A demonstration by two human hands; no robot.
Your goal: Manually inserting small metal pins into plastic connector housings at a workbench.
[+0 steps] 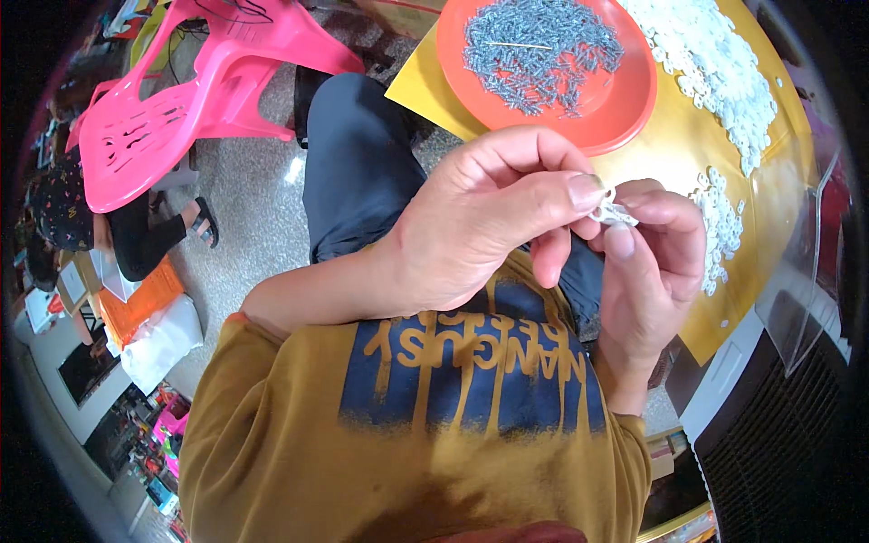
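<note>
Close together in front of my chest, both hands meet at a small white plastic piece (617,215) with a ring at its upper end. My left hand (493,208) comes in from the left and pinches the ring end between thumb and forefinger. From below, my right hand (656,253) grips the other end between thumb and curled fingers. The fingertips partly hide the piece. Just beyond the hands stands a red round tray (625,113) heaped with small grey metal screw-like pins (534,54). A thin pale stick (519,44) lies across the pins.
A yellow sheet (706,330) covers the table, with a big heap of white plastic pieces (715,72) at the far right and a smaller heap (718,231) nearer. A pink plastic chair (163,127) stands at the far left. Another person (136,226) sits at the left by a white bag (163,344).
</note>
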